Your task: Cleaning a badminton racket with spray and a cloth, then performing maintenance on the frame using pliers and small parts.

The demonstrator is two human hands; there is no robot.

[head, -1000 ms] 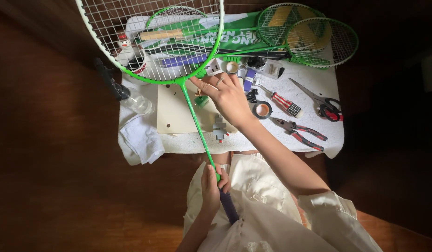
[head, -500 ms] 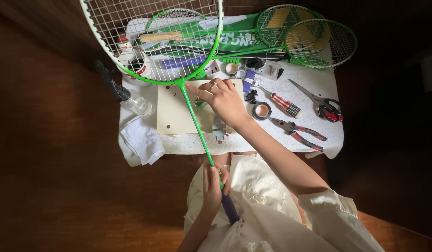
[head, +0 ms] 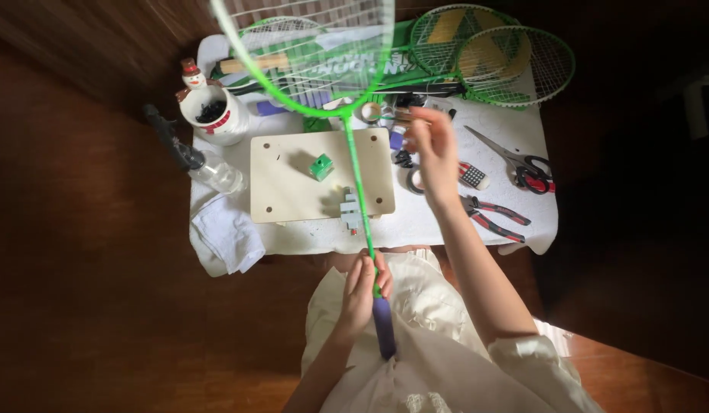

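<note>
My left hand [head: 362,289] grips the green badminton racket [head: 355,164] low on its shaft, just above the purple grip over my lap. The strung racket head [head: 308,53] hangs above the back of the small white-covered table [head: 438,229]. My right hand [head: 435,153] hovers to the right of the shaft, lifted over a tape roll [head: 412,181], fingers loosely apart and touching nothing that I can see. Under the shaft lies a beige board [head: 285,191] with a small green block [head: 321,166] and a grey clamp piece [head: 350,210].
Two more green rackets [head: 484,53] lie at the back right. Scissors [head: 523,160] and red-handled pliers [head: 496,216] sit on the right. A snowman mug [head: 213,113], a clear bottle [head: 216,176], a black tool [head: 171,139] and a white cloth [head: 228,233] are on the left. Dark wooden floor surrounds the table.
My right hand has come off the racket's shaft and moved right and up, away from it. My left hand keeps its grip on the handle.
</note>
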